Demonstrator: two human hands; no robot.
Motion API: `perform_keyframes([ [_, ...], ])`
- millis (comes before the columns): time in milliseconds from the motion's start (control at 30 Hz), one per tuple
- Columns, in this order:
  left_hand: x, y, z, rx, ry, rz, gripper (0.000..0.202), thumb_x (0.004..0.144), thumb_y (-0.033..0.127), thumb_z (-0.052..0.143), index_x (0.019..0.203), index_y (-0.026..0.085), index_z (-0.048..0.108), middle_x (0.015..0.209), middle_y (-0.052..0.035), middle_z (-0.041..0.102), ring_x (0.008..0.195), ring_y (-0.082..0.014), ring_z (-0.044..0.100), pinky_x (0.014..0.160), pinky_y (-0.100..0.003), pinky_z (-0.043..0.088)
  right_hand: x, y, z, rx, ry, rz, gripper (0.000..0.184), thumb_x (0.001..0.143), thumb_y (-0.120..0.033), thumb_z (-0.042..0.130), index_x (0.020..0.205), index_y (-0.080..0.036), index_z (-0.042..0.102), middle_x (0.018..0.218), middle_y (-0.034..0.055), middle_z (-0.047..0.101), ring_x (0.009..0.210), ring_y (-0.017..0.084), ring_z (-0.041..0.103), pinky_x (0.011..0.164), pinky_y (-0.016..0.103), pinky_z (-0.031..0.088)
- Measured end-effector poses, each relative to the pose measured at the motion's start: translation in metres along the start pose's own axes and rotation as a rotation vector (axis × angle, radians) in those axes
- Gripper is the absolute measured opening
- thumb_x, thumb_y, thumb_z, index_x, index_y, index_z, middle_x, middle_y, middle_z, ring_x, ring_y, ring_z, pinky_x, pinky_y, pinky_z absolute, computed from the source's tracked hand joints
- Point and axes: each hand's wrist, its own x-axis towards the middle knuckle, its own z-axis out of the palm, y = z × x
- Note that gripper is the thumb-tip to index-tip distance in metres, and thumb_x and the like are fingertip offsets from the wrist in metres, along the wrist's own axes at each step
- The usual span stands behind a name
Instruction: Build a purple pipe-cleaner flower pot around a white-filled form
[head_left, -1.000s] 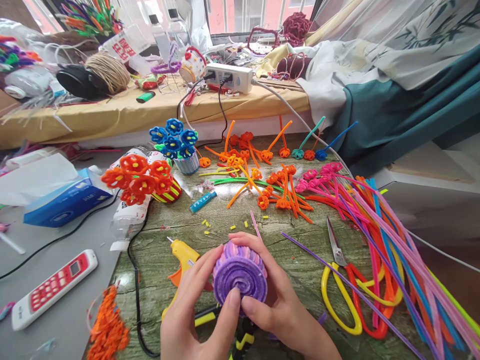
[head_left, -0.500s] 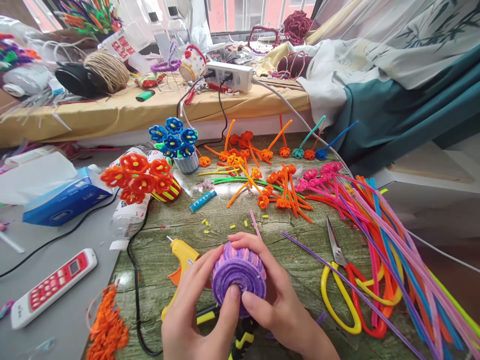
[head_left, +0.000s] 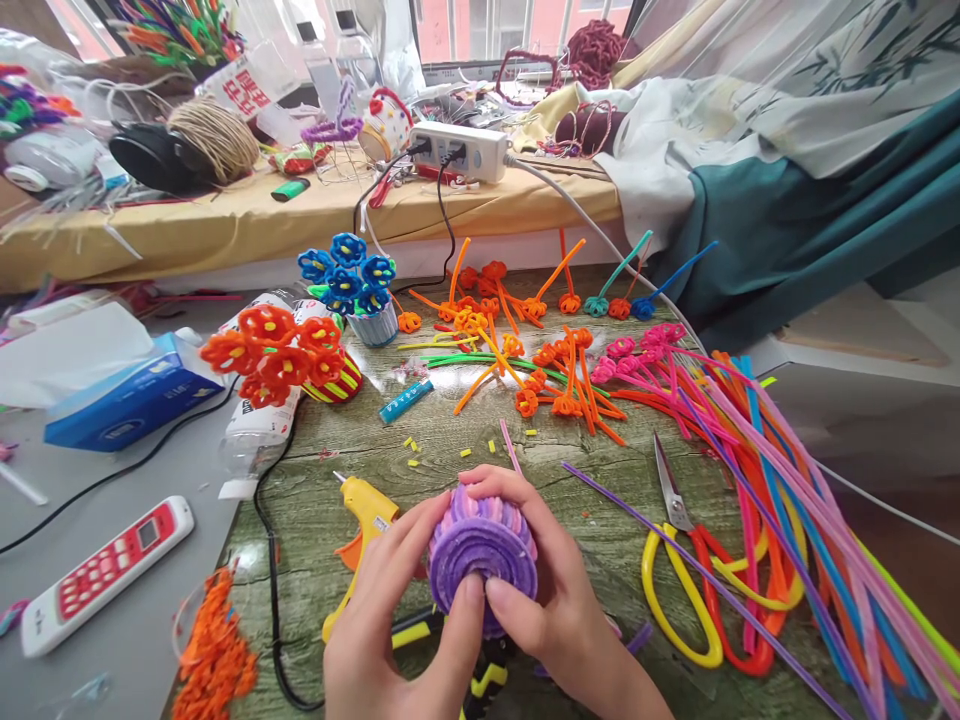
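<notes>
Between my two hands is a small purple and pink pot made of coiled pipe cleaners [head_left: 484, 555], its spiral purple end facing me. My left hand [head_left: 409, 610] is wrapped around its left side, with the thumb pressed on the spiral. From the right, my right hand [head_left: 551, 600] grips it too, its thumb beside the left one. Just left of my left hand lies a yellow hot glue gun [head_left: 367, 515]. Scissors with yellow and red handles [head_left: 682, 560] rest right of my right hand, next to a purple pipe cleaner [head_left: 637, 520].
Pipe-cleaner flowers in pots, blue [head_left: 349, 280] and orange [head_left: 270, 355], stand at back left. Loose orange flowers [head_left: 562, 370] lie behind my hands. A pipe-cleaner bundle [head_left: 795, 470] covers the right side. A phone handset [head_left: 109, 570] and tissue box [head_left: 135, 390] are left.
The pot has shifted very slightly right and tilted a little in my hands, and my thumbs have moved closer together on its spiral end. The surrounding things stay put.
</notes>
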Motion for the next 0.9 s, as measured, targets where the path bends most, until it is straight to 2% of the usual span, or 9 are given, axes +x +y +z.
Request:
perform_keyframes([
  [167,-0.0002,-0.0015,0.0011,-0.018,0.004,0.024,0.031,0.083,0.037,0.073,0.113,0.046,0.075,0.119,0.0094,0.074,0.114,-0.0177,0.064,0.104,-0.029,0.046,-0.0009,-0.0010,0.0009,0.007,-0.018,0.025,0.053,0.076,-0.016,0.064,0.123,-0.041,0.060,0.137,-0.0044,0.056,0.128,0.022,0.054,0.109,0.032,0.041],
  [367,-0.0025,-0.0038,0.0007,-0.004,-0.004,0.037,0.033,0.087,0.035,0.069,0.118,0.047,0.072,0.122,0.0099,0.072,0.115,-0.0169,0.062,0.106,-0.029,0.045,-0.0004,-0.0031,0.0045,0.004,0.026,0.008,0.050,0.077,-0.016,0.066,0.121,-0.038,0.060,0.133,-0.0036,0.058,0.124,0.020,0.056,0.106,0.028,0.043],
  [533,-0.0035,-0.0032,-0.0001,0.008,0.000,0.027,0.032,0.086,0.038,0.071,0.117,0.041,0.074,0.122,0.0061,0.073,0.116,-0.0204,0.064,0.107,-0.032,0.046,-0.0007,-0.0025,0.0039,0.008,0.025,0.010,0.047,0.078,-0.015,0.066,0.120,-0.034,0.061,0.133,-0.0015,0.059,0.121,0.020,0.058,0.105,0.026,0.046],
  [700,-0.0043,-0.0010,-0.0021,0.032,-0.006,0.024,0.032,0.085,0.039,0.071,0.117,0.040,0.074,0.123,0.0048,0.072,0.116,-0.0214,0.064,0.109,-0.034,0.046,-0.0020,-0.0031,0.0016,0.029,0.008,0.047,0.048,0.077,-0.016,0.066,0.121,-0.034,0.061,0.133,-0.0012,0.060,0.120,0.021,0.060,0.104,0.028,0.048],
  [800,-0.0034,0.0007,-0.0042,0.041,-0.017,0.009,0.033,0.083,0.039,0.072,0.116,0.035,0.075,0.122,0.0014,0.073,0.116,-0.0239,0.064,0.109,-0.037,0.048,-0.0023,-0.0053,0.0024,0.052,0.020,0.072,0.045,0.077,-0.017,0.067,0.120,-0.033,0.063,0.132,-0.0010,0.061,0.119,0.021,0.061,0.104,0.028,0.048],
  [900,-0.0015,0.0029,-0.0069,0.039,-0.032,-0.003,0.033,0.082,0.039,0.074,0.114,0.036,0.076,0.121,0.0027,0.074,0.117,-0.0225,0.064,0.108,-0.034,0.047,-0.0018,-0.0069,0.0031,0.095,0.032,0.102,0.041,0.078,-0.022,0.069,0.118,-0.031,0.064,0.132,0.0000,0.062,0.117,0.021,0.062,0.101,0.028,0.051],
])
